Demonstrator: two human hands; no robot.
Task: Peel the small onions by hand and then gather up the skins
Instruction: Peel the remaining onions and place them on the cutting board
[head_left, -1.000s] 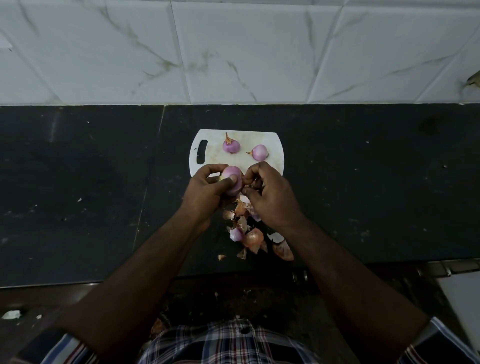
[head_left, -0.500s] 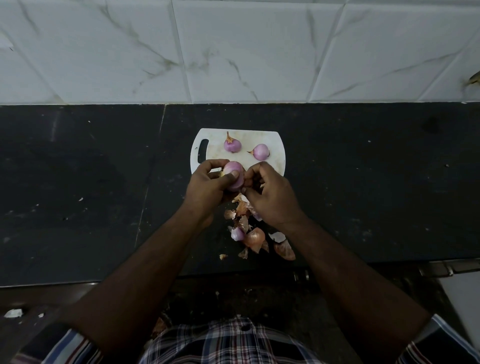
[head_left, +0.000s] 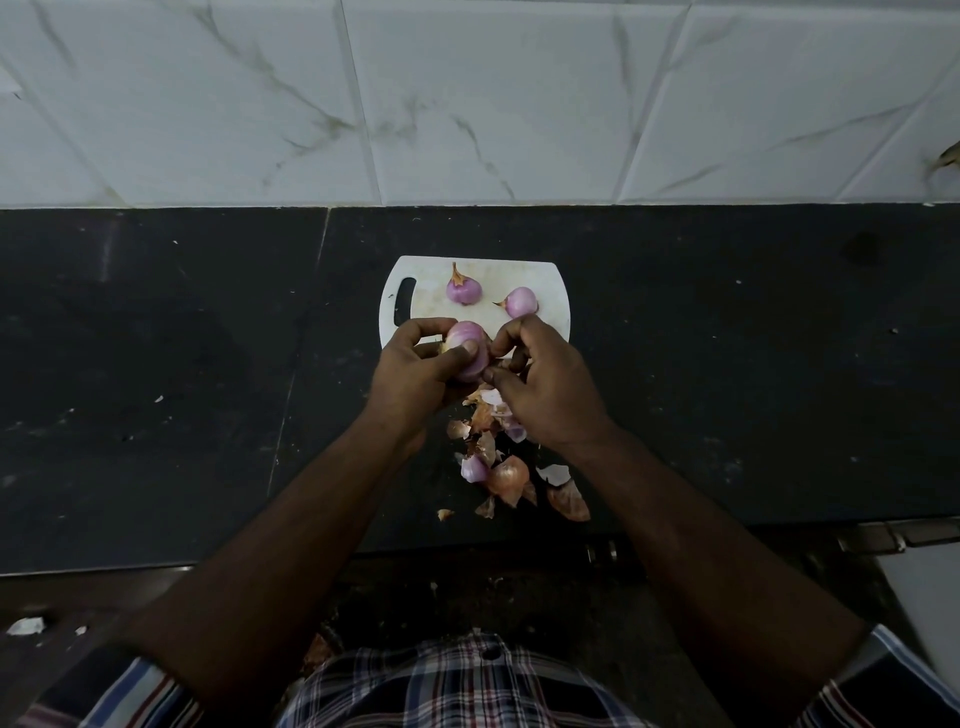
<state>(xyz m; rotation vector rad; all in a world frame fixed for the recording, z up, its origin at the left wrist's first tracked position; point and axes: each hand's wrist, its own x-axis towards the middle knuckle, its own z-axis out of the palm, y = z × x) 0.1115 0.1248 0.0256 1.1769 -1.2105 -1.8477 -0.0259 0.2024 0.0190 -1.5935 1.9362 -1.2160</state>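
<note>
Dark desk hides little; skins lie partly under the wrists. Left hand grips a glossy purple onion; right hand pinches its skin.

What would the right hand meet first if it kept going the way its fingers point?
The right hand has its fingers aimed leftward at the onion held by the left hand, so it would probably meet that first; depth is unclear.

A white cutting board with a handle slot lies on the black desk. Behind it rises a white marble-veined tiled wall.
</note>
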